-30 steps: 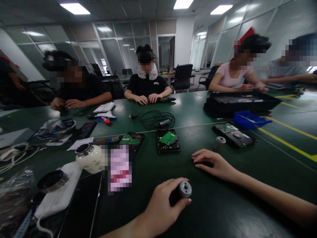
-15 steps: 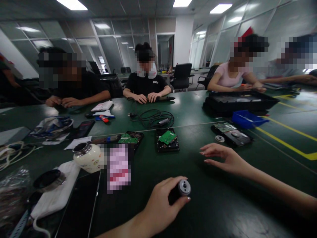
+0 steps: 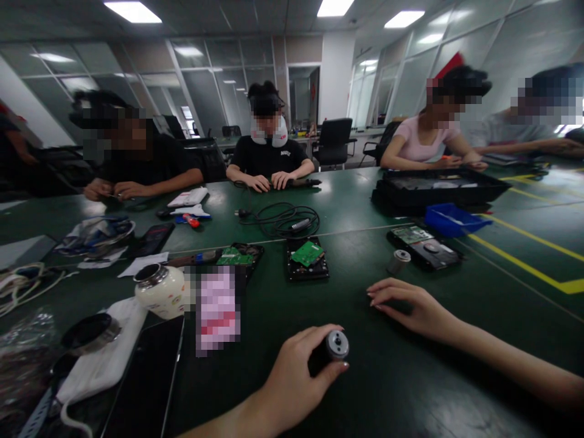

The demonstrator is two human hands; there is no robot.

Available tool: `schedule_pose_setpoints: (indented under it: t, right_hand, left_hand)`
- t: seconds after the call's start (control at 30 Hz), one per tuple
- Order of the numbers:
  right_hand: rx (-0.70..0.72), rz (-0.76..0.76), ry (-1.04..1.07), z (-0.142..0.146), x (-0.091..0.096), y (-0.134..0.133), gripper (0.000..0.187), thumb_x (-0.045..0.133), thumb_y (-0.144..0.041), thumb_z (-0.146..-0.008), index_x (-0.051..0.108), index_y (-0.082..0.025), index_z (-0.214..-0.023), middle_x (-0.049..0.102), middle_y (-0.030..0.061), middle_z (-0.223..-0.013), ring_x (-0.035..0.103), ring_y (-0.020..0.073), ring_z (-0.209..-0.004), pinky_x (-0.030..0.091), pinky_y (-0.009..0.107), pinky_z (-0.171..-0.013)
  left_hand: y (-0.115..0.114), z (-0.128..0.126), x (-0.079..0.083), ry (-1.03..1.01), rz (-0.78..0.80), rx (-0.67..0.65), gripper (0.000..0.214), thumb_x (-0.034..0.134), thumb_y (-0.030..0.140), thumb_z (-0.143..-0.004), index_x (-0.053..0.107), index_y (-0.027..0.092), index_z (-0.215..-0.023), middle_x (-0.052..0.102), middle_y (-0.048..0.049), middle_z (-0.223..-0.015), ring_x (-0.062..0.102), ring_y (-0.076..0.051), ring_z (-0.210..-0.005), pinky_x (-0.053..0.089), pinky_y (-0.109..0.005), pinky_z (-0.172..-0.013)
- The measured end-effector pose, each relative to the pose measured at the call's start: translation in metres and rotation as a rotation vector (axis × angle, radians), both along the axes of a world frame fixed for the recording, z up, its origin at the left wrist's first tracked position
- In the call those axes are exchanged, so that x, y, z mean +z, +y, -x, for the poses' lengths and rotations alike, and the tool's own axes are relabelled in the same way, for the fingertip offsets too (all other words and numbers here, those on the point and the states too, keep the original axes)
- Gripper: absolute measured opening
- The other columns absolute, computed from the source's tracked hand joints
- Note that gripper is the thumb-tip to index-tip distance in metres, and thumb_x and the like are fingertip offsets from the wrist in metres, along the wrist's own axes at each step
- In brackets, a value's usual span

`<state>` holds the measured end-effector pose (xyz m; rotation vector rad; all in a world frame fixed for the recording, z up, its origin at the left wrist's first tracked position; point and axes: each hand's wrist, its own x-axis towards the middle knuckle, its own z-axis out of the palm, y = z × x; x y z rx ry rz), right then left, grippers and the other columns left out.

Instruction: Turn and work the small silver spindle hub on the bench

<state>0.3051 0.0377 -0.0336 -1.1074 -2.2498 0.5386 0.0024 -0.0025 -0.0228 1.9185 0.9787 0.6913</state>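
My left hand curls its thumb and fingers around a small metal cylinder, which stands upright with a silver end face showing several dark holes. The lower part of that cylinder is hidden by the hand and shadow. To the right, my right hand is low over the table, its fingers stretched out and holding nothing. Just beyond its fingers a second metal cylinder of similar look stands on the green table, apart from the hand.
Ahead lie a hard drive with a green circuit board, another drive, a coiled cable, a blue bin and a black tray. Left are a cream jar and a black tablet-like slab. Several people sit around the table.
My right hand has drawn slightly down, away from the second cylinder, whose side now shows where mainly its top showed before. My left hand has kept its hold on its cylinder.
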Motion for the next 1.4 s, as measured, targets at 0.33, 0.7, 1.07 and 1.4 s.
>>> schedule_pose_setpoints:
  t: [0.33,0.7,1.07,1.4]
  right_hand:
    - [0.023,0.015,-0.001,0.009,0.008,0.006,0.019,0.055,-0.017,-0.090,0.067,-0.023,-0.103,0.060,0.0085,-0.115,0.062,0.0205,-0.106,0.051,0.036,-0.092]
    - [0.086,0.060,-0.050,0.020,0.021,0.015,0.030,0.054,-0.012,-0.086,0.065,-0.025,-0.111,0.057,0.0082,-0.120,0.060,0.0204,-0.110,0.050,0.037,-0.095]
    - [-0.053,0.047,0.110,0.018,0.000,0.005,0.020,0.058,-0.020,-0.085,0.069,-0.022,-0.102,0.063,0.0100,-0.115,0.064,0.0227,-0.105,0.057,0.036,-0.088]
    - [0.007,-0.015,0.118,0.033,0.039,-0.004,0.020,0.061,-0.014,-0.083,0.069,-0.022,-0.100,0.065,0.0096,-0.111,0.064,0.0225,-0.105,0.056,0.037,-0.088]
  left_hand:
    - [0.002,0.000,-0.001,0.000,-0.008,0.007,0.044,0.073,0.025,-0.082,0.060,0.030,-0.123,0.067,0.0017,-0.122,0.061,-0.021,-0.113,0.044,-0.036,-0.103]
    - [0.002,-0.001,-0.003,-0.018,-0.007,0.005,0.045,0.073,0.024,-0.081,0.060,0.032,-0.123,0.067,0.0028,-0.122,0.061,-0.020,-0.114,0.044,-0.034,-0.104]
    - [0.001,0.000,0.000,-0.018,-0.012,0.003,0.044,0.072,0.023,-0.082,0.060,0.029,-0.124,0.067,-0.0002,-0.122,0.061,-0.022,-0.113,0.045,-0.037,-0.103]
    - [0.001,0.000,-0.001,-0.012,-0.005,-0.005,0.045,0.072,0.021,-0.081,0.060,0.029,-0.124,0.067,0.0008,-0.122,0.061,-0.021,-0.113,0.045,-0.036,-0.102]
